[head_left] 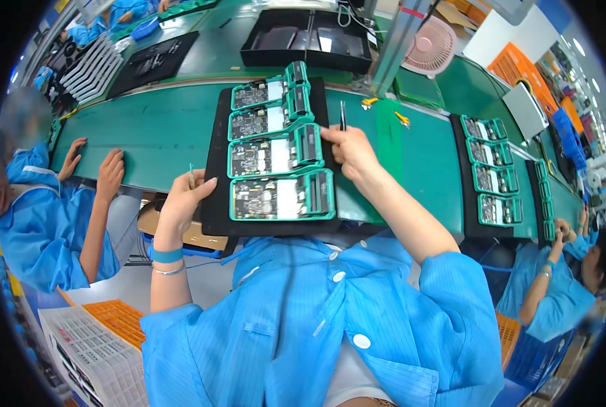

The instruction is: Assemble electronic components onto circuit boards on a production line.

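Note:
In front of me a black mat (216, 156) carries several dark circuit boards (254, 199) in green frames (283, 218), lined up from near to far. Each board bears a white rectangle and has a black part at its right end. My left hand (184, 195) is closed at the mat's left edge, its thumb against the mat. A thin greenish tool (192, 175) sticks up from its fingers; its kind is unclear. My right hand (354, 150) is closed around a slim dark pen-like tool (343, 117), fingertips beside the right end of the second-nearest board.
Black tray (306, 60) with flat dark parts stands beyond the bench (160, 108). Yellow-handled tools (402, 119) lie right, near a metal post (399, 47) and pink fan (430, 46). Co-workers sit on both sides; another row of framed boards (496, 178) lies right.

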### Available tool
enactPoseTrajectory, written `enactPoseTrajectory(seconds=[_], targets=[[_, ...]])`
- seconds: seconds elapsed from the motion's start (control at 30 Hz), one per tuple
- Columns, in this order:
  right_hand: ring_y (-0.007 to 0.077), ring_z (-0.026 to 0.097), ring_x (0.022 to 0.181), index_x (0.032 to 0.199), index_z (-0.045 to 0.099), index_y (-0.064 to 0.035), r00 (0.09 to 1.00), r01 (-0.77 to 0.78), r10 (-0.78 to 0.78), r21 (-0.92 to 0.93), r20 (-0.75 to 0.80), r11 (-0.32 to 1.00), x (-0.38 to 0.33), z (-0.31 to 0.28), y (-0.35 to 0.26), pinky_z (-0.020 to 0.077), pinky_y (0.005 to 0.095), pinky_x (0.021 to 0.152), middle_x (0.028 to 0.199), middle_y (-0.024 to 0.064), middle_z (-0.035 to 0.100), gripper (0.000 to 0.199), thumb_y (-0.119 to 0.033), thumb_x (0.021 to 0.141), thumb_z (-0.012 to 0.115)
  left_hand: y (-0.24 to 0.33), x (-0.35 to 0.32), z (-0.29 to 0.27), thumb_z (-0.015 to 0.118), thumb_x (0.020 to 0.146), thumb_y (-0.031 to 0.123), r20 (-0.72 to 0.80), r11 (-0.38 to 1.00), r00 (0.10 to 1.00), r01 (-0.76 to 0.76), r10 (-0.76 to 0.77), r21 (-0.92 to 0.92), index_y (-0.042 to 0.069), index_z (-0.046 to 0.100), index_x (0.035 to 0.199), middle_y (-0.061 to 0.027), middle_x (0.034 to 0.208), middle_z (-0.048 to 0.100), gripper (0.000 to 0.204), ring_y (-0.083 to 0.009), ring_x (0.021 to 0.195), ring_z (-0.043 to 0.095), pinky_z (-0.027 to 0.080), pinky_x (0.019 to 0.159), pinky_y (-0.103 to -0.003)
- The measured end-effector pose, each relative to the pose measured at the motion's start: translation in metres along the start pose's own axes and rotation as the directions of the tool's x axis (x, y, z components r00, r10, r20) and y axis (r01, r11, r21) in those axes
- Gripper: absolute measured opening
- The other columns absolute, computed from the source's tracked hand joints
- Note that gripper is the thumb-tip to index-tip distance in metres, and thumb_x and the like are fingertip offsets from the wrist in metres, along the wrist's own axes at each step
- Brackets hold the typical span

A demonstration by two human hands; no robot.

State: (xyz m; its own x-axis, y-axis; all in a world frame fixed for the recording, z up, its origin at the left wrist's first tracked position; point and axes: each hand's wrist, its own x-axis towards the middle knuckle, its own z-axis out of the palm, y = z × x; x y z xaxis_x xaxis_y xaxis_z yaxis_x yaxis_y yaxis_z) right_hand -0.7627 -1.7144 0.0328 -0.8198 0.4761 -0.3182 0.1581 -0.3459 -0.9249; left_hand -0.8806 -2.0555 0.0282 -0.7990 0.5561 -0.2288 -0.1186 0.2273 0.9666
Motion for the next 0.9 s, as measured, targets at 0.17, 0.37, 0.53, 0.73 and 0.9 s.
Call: enactPoseTrajectory(seconds=[0.17,0.37,0.53,0.73,0.9], targets=[[0.0022,0.030,0.044,0.093,0.064,-0.0053,0.983,0.071,-0.088,-0.104,-0.162,0.992,-0.017,0.038,-0.025,0.0196,0.0236,0.042,0.060,-0.0089,0.049,0.006,-0.011,0.092,0.066,0.012,-0.006,-0.007,0.072,0.093,0.015,0.099,0.996,0.991,-0.084,0.087,-0.029,0.008,0.054,0.090,0.0098,0.075,0.041,0.020,-0.0018,0.068,0.037,0.030,0.057,-0.022],[0.0078,0.053,0.060,0.079,0.066,-0.0055,0.937,0.102,-0.177,-0.248,-0.302,0.963,-0.044,0.043,-0.011,0.0411,0.0270,0.053,0.071,-0.0017,0.060,0.015,-0.012,0.092,0.062,-0.012,0.009,-0.032,0.077,0.086,0.010,0.193,0.941,0.941,-0.308,0.279,0.139,0.000,0.058,0.105,-0.0042,0.081,0.047,0.029,-0.0132,0.074,0.046,0.041,0.065,-0.030],[0.0001,0.049,0.051,0.106,0.071,0.0030,0.863,0.270,-0.315,-0.166,-0.396,0.948,-0.060,0.048,0.015,0.0339,0.0176,0.045,0.072,-0.0034,0.066,0.016,-0.007,0.095,0.064,0.001,0.033,-0.041,0.078,0.083,0.011,0.298,0.833,0.870,-0.474,0.393,0.285,0.000,0.060,0.105,-0.0086,0.084,0.050,0.031,-0.0235,0.073,0.050,0.043,0.066,-0.036],[0.0062,0.056,0.068,0.098,0.070,-0.0006,0.852,0.214,-0.348,-0.344,-0.392,0.914,-0.038,0.018,0.047,0.0453,0.0233,0.061,0.080,-0.0009,0.065,0.014,-0.014,0.096,0.066,0.029,0.085,-0.068,0.083,0.079,0.028,0.623,0.646,0.770,-0.546,0.136,0.534,-0.001,0.063,0.086,-0.0224,0.084,0.066,0.036,-0.0379,0.077,0.065,0.050,0.067,-0.045],[0.0012,0.036,0.063,0.108,0.072,-0.0040,0.629,0.358,-0.705,-0.684,-0.327,0.636,-0.028,0.005,0.021,0.0290,0.0208,0.055,0.085,-0.0051,0.061,0.028,-0.029,0.103,0.060,0.061,0.148,-0.066,0.074,0.088,0.026,0.580,0.473,0.652,-0.757,0.489,0.451,-0.002,0.068,0.102,-0.0238,0.095,0.066,0.032,-0.0410,0.093,0.064,0.052,0.080,-0.045]])
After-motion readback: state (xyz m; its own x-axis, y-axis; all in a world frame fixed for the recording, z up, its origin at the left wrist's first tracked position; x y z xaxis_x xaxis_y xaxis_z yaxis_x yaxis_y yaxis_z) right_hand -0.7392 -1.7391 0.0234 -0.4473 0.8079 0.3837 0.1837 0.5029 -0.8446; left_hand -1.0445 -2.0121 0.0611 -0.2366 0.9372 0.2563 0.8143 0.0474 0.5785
